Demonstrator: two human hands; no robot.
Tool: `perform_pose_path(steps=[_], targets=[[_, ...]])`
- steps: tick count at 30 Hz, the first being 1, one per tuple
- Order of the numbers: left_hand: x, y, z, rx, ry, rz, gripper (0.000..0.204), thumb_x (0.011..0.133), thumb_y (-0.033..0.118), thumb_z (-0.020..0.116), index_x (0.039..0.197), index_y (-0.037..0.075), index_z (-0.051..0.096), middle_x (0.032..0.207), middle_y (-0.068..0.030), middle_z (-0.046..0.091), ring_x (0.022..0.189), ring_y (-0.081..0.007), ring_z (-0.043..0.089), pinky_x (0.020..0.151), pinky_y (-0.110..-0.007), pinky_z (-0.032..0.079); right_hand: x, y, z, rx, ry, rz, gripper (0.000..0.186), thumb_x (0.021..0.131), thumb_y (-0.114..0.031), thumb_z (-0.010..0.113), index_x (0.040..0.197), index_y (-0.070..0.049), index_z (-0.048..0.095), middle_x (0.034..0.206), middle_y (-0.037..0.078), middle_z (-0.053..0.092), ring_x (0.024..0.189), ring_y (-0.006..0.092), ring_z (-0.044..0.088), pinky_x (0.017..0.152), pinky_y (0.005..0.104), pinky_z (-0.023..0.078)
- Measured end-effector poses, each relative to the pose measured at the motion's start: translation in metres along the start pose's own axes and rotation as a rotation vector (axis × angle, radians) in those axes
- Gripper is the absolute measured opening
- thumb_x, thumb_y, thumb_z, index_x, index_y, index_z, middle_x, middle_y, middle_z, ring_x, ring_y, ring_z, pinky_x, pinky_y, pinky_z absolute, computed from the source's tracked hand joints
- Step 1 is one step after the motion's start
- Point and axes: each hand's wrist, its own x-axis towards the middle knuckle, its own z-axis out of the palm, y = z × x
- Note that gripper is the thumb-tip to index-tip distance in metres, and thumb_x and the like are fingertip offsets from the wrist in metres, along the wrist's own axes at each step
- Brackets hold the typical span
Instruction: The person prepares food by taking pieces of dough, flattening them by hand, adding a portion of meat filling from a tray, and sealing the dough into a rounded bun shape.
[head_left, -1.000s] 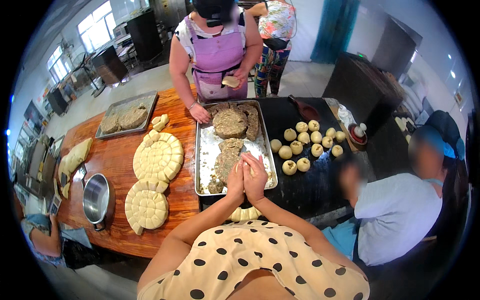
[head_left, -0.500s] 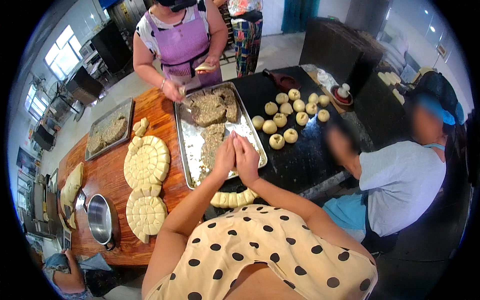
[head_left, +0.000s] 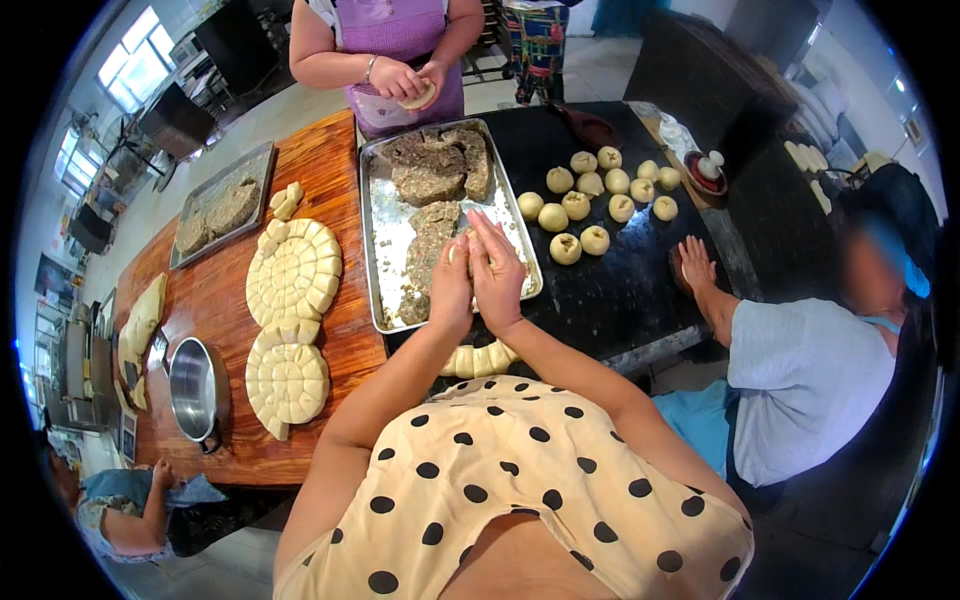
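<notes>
My left hand (head_left: 450, 285) and my right hand (head_left: 497, 270) are cupped together, closed round a small pale piece of dough (head_left: 457, 254) that their fingers mostly hide. They hover over the front of a steel tray (head_left: 378, 250) holding brown, grainy filling (head_left: 425, 160) in lumps. Scored rounds of cut dough (head_left: 290, 270) lie on the wood to the left, and a strip of dough pieces (head_left: 480, 357) is partly visible below my wrists. On the black surface (head_left: 610, 280) to the right sit several dough balls (head_left: 575, 205), some with puckered tops.
Across the table a co-worker's hands (head_left: 415, 82) hold dough. Another person (head_left: 810, 390) sits at my right, a hand on the black surface. A steel bowl (head_left: 195, 390), a second filling tray (head_left: 220, 210) and a dough slab (head_left: 140, 330) are left; another worker (head_left: 125, 510) is lower left.
My joined hands have shifted, the right fingers now reaching further forward. The far co-worker's left-side hand has lifted from the tray to the held dough. The view has shifted.
</notes>
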Motion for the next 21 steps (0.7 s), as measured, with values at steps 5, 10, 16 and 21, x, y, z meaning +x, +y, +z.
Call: perform_pose_path(steps=[5, 10, 16, 21], targets=[[0.005, 0.053, -0.014, 0.029, -0.188, -0.388, 0.048, 0.103, 0.050, 0.047, 0.127, 0.009, 0.054, 0.111, -0.0072, 0.064, 0.094, -0.0174, 0.068, 0.078, -0.032, 0.057, 0.005, -0.027, -0.040, -0.104, -0.326, -0.102, 0.114, 0.072, -0.030, 0.087, 0.158, -0.008, 0.014, 0.155, 0.023, 0.032, 0.141, 0.0380, 0.038, 0.113, 0.0435, 0.036], [-0.009, 0.047, 0.003, -0.005, -0.186, -0.240, 0.050, 0.102, 0.048, 0.052, 0.136, 0.012, 0.049, 0.123, -0.0073, 0.061, 0.108, -0.0181, 0.065, 0.087, -0.033, 0.057, 0.000, -0.017, -0.044, -0.075, -0.283, 0.015, 0.109, 0.070, -0.021, 0.089, 0.155, -0.008, 0.022, 0.144, 0.020, 0.045, 0.137, 0.0415, 0.040, 0.114, 0.0482, 0.035], [-0.019, 0.052, -0.016, 0.014, -0.398, -0.346, 0.063, 0.096, 0.025, 0.067, 0.148, 0.007, 0.036, 0.129, -0.0088, 0.057, 0.116, -0.0199, 0.061, 0.094, -0.035, 0.054, 0.004, -0.041, -0.067, 0.290, -0.313, -0.084, 0.105, 0.070, -0.023, 0.090, 0.154, -0.006, 0.028, 0.153, 0.018, 0.037, 0.141, 0.0357, 0.039, 0.113, 0.0446, 0.038], [-0.019, 0.052, -0.007, -0.028, -0.474, -0.331, 0.052, 0.097, 0.025, 0.066, 0.142, 0.009, 0.043, 0.125, -0.0081, 0.059, 0.111, -0.0184, 0.062, 0.092, -0.033, 0.054, 0.000, -0.036, -0.069, 0.015, -0.389, 0.053, 0.099, 0.070, -0.018, 0.086, 0.151, -0.004, 0.031, 0.149, 0.017, 0.044, 0.134, 0.0310, 0.048, 0.112, 0.0391, 0.038]])
